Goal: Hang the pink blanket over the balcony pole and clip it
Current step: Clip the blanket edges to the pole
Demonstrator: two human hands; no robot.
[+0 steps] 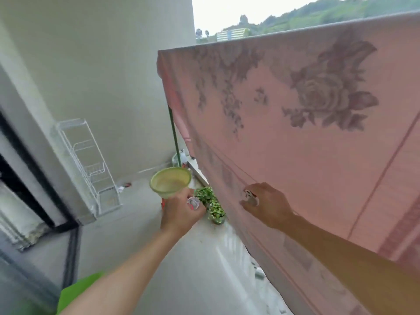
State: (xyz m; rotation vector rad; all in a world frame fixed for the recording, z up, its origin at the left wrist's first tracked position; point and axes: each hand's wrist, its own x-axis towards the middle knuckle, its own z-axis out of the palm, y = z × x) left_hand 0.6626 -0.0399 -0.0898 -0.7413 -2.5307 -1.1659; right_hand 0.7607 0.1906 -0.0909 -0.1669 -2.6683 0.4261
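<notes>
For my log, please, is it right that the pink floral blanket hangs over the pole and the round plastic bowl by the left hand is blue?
Only the colour is wrong: the head view shows the round plastic bowl by the left hand is pale green. The rest holds.

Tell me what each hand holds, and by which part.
The left hand grips the green bowl by its near side, plus a small clip. The right hand pinches a second clip in front of the pink blanket; which part is blurred.
</notes>
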